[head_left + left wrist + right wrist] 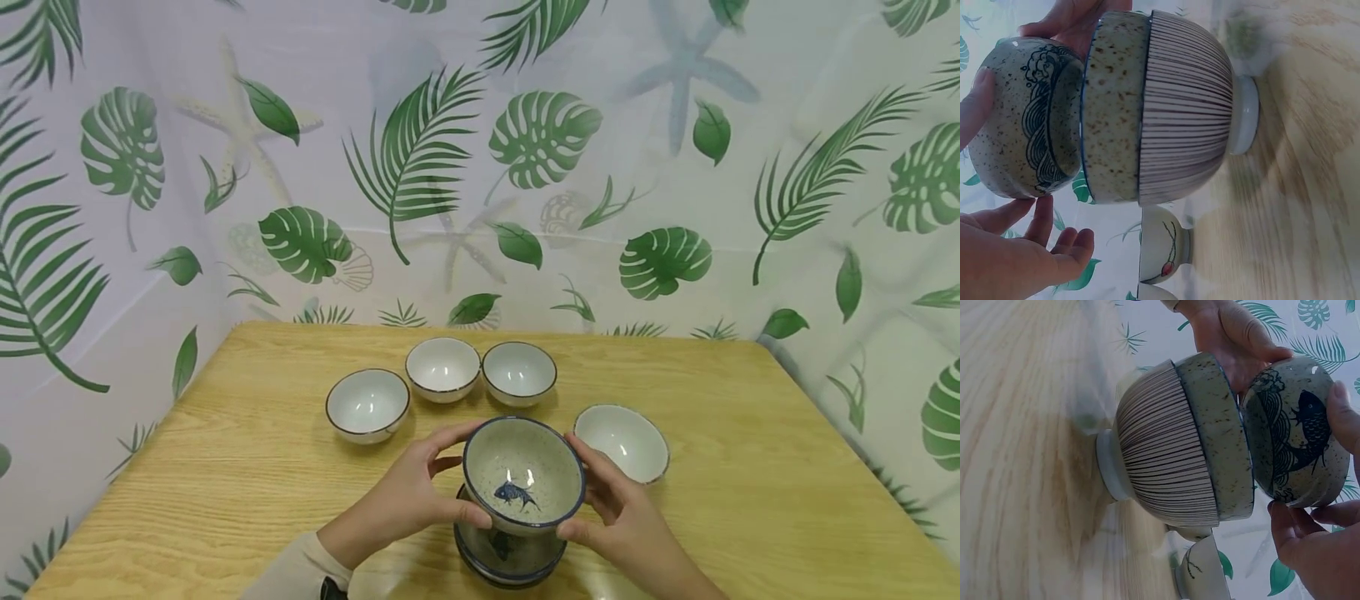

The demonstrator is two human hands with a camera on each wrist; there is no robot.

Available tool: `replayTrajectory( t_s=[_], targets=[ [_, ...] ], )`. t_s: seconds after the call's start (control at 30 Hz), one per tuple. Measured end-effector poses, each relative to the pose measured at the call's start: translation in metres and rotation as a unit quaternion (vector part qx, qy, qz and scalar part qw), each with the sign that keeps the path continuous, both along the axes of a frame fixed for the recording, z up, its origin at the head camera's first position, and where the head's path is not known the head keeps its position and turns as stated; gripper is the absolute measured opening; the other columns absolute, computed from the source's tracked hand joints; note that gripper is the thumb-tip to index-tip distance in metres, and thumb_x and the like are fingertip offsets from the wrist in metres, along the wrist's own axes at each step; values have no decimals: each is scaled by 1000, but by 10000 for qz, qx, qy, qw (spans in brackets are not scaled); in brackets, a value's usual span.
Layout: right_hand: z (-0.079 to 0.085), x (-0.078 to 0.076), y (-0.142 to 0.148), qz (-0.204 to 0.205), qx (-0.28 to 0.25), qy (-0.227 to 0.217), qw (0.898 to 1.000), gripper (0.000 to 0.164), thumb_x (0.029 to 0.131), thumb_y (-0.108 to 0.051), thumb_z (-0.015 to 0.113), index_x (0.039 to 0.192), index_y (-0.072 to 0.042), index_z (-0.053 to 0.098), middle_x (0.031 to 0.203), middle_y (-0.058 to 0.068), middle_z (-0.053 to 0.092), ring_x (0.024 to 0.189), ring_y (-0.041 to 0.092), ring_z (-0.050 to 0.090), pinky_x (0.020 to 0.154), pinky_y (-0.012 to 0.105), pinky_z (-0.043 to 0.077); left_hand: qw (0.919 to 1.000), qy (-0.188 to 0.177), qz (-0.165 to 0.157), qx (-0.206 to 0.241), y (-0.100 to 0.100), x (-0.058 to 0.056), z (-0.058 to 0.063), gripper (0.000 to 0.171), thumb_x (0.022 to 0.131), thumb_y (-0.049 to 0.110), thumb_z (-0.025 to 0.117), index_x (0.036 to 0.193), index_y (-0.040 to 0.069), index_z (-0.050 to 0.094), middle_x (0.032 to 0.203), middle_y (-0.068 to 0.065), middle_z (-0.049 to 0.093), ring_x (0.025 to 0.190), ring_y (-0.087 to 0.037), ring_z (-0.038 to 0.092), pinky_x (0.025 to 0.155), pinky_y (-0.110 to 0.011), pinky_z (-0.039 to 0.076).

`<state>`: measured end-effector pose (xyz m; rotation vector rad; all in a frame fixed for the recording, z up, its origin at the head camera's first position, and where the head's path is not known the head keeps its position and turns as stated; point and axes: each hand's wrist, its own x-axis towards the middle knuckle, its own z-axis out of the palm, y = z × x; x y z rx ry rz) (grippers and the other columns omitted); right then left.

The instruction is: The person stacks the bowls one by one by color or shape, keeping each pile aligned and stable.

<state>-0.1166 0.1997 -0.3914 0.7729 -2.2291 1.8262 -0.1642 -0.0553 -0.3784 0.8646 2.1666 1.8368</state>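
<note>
Between both hands is a speckled bowl (536, 454) with a blue rim and a blue fish inside. My left hand (412, 492) grips its left side, thumb at the near wall and fingers towards the far rim. On the opposite side, my right hand (626, 512) holds it the same way. In the right wrist view, a dark fish and wave pattern covers the bowl's outside. Directly below, another speckled bowl (1113, 106) sits nested in a striped bowl (1188, 112), which stands upright on its white foot. The held bowl overlaps the nested bowl's rim in the wrist views.
Behind the hands stand white dark-rimmed bowls: one at left (367, 402), two side by side at the back (442, 367), and another bowl (622, 437) close behind the right hand. The wooden table (247, 433) meets leaf-patterned cloth (420, 275) at its back edge.
</note>
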Motion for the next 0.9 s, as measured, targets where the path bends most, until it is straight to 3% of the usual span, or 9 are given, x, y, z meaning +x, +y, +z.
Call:
replayTrajectory(
  t_s=[0.1,0.23,0.6,0.8,0.9],
  targets=[
    [-3,0,0,-84,363,241,9990,81,70,1,75,142,-4,37,132,16,44,110,18,50,89,26,45,9998,1,-42,-194,-3,0,-3,84,60,23,86,135,17,48,132,6,48,125,-10,36,100,-40,34],
    [-5,-1,0,-91,567,366,9977,82,68,0,77,140,-5,40,131,13,47,113,18,47,88,27,44,9995,-37,-75,-315,-6,2,-7,84,61,22,86,135,16,48,133,6,47,126,-10,35,101,-40,32],
    [-13,1,0,-321,930,127,9951,80,66,-7,81,137,-11,45,128,3,51,115,14,45,85,32,46,9986,-14,-166,-500,-10,6,-14,83,62,24,85,135,17,47,131,5,47,126,-12,34,101,-46,32],
    [-19,2,1,-409,1000,241,9939,83,64,-9,82,137,-9,44,131,4,49,116,13,44,84,32,47,9983,-158,-169,-538,-10,7,-17,85,61,22,86,136,18,46,133,5,46,127,-15,33,101,-46,32],
    [-19,3,0,-526,1035,30,9932,80,65,-12,82,137,-10,46,133,2,48,118,10,42,84,32,47,9983,-153,-163,-543,-10,8,-19,85,61,22,86,136,18,46,133,5,46,127,-15,34,100,-46,32]
  ],
)
